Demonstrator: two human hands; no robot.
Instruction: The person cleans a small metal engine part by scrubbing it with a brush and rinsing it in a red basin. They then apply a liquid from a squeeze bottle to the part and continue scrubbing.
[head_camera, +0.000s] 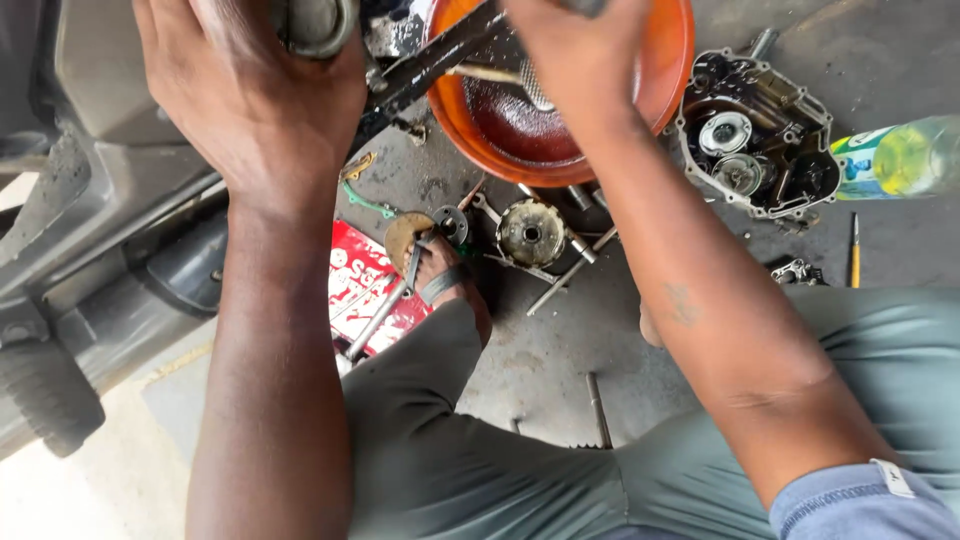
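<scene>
Part: grey metal cylinder (315, 25), grimy, far left at the frame's top edge.
Left hand (255, 95): clenched around the cylinder.
Right hand (580, 50): over the bowl, grip hidden, cannot tell.
Bowl (665, 75): orange, holds dark oily liquid; black bar (430, 65) crosses its rim.
Floor (560, 350): crowded with a gear (531, 233), engine cover (757, 135), bottle (900, 157); open room near.

Stained grey concrete floor (560, 370), daylight from the left, paler dusty ground (90, 490) at lower left
</scene>
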